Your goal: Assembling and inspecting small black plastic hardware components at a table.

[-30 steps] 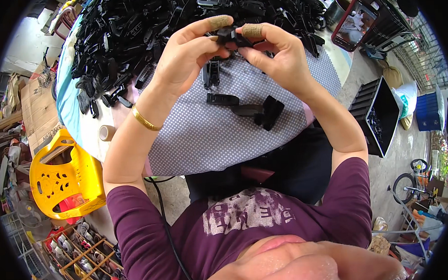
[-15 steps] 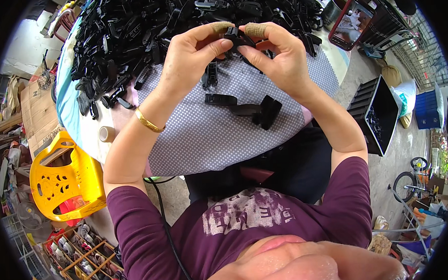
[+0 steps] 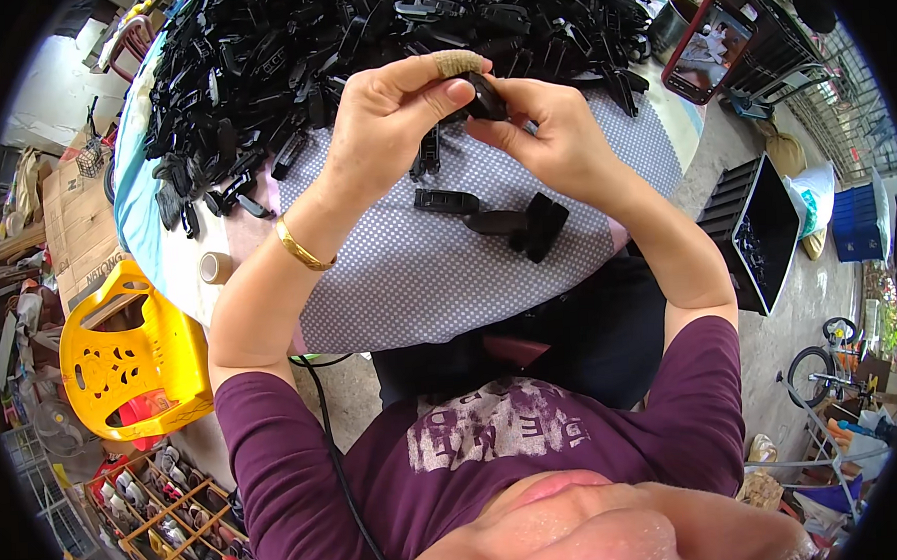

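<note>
Over the far part of the table, my left hand and my right hand meet around a small black plastic part. Thumbs and index fingers of both hands pinch it, covering much of it, so its exact kind cannot be made out. Tan wrapping covers my left index fingertip. Just beyond my hands spreads a large heap of black plastic pieces. Nearer me, a long black piece, a flat dark piece and a blocky black piece lie on the dotted grey tablecloth.
A tape roll sits at the table's left edge, beside a yellow plastic chair. To the right are a phone held upright, a black crate with small dark pieces inside, and a blue bin.
The black part has turned between my fingers, now showing a rounded glossy side. My right hand has shifted slightly down, its index finger folding behind the part. The loose pieces stay put.
</note>
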The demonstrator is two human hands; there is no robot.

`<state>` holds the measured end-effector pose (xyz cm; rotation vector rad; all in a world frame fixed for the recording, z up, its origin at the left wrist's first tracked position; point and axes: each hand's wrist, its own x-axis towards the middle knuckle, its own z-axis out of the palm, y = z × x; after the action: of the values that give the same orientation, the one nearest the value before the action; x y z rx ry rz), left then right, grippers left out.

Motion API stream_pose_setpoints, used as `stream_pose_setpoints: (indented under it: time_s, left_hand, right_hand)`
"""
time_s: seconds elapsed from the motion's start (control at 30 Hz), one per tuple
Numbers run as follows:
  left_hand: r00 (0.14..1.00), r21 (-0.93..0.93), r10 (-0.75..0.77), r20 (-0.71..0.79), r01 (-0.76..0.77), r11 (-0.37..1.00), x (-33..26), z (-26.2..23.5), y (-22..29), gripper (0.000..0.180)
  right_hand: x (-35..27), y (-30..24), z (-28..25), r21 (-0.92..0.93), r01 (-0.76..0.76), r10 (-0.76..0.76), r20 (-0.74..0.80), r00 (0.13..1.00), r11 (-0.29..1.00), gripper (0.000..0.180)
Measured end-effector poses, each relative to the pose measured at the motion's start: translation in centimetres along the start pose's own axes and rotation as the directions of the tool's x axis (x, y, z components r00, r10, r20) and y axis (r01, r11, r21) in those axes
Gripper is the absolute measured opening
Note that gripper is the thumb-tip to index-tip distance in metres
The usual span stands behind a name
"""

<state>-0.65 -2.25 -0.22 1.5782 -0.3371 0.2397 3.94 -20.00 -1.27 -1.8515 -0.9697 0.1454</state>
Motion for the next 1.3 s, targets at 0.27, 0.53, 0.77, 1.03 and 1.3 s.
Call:
stream_pose_setpoints:
  time_s: [0.27, 0.53, 0.77, 1.03, 1.3]
  left_hand:
    - [0.952, 0.073, -0.229, 0.203, 0.219, 0.973, 0.9, -2.5, 1.3, 0.021]
    - [0.832, 0.554, -0.143, 0.537, -0.219, 0.803, -3.0, 2.1, 3.8, 0.023]
    - [0.818, 0.601, -0.131, 0.56, -0.292, 0.744, -0.1, -3.3, 2.6, 0.022]
    - [0.861, 0.779, -0.226, 0.456, -0.263, 0.57, 0.7, -3.9, -0.1, 0.018]
    - [0.966, 0.476, -0.178, 0.19, 0.068, 0.877, 1.2, -4.1, 1.0, 0.025]
  right_hand:
    - [0.9, 0.6, -0.6, -0.215, 0.275, -0.232, 0.206, 0.951, 0.937, 0.026]
    - [1.4, 2.0, 1.9, -0.446, 0.623, -0.505, 0.365, 0.782, 0.642, 0.038]
    - [1.0, 2.4, 0.7, -0.415, 0.494, -0.38, 0.329, 0.865, 0.764, 0.035]
    - [1.1, 2.0, -0.4, -0.306, 0.387, -0.28, 0.338, 0.898, 0.87, 0.034]
    - [1.1, 0.6, 0.5, 0.052, 0.052, -0.055, 0.066, 0.996, 0.997, 0.041]
